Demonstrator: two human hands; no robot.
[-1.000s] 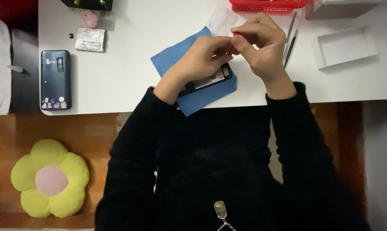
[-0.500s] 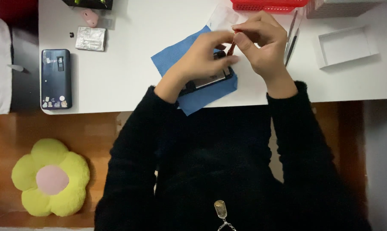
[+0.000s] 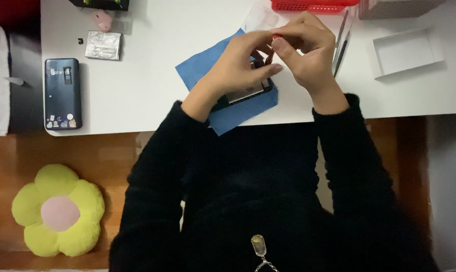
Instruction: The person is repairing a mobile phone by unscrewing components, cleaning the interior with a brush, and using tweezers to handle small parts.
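Note:
My left hand (image 3: 235, 68) and my right hand (image 3: 311, 53) meet fingertip to fingertip above a dark flat device (image 3: 245, 94). The device lies on a blue cloth (image 3: 200, 70) near the front edge of the white table (image 3: 152, 80). Both hands pinch a thin small tool with a red end (image 3: 277, 36), which the fingers mostly hide. The heel of my left hand covers much of the device. Black sleeves reach to both wrists.
A dark blue phone (image 3: 61, 93), a silver foil packet (image 3: 103, 45) and a small pink object (image 3: 104, 20) lie at the left. At the back right are a red basket (image 3: 313, 5), thin metal tools (image 3: 341, 45) and a white box tray (image 3: 407, 50). A yellow flower cushion (image 3: 56, 211) lies on the floor.
The fingers of both hands have closed more tightly around the red tool, which now shows less. The hands stay over the device; nothing else has moved.

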